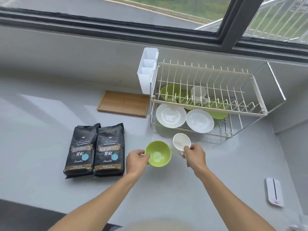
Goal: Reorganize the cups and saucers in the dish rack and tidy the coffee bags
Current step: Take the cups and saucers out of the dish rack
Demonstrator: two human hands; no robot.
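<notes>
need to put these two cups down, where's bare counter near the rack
Bare grey counter lies right of the right hand, before the wire dish rack. More lies between the wooden tray and the black coffee bags. The rack's lower tier is crowded.

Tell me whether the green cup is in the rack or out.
Out: the left hand holds the green cup over the counter, before the rack.
</notes>
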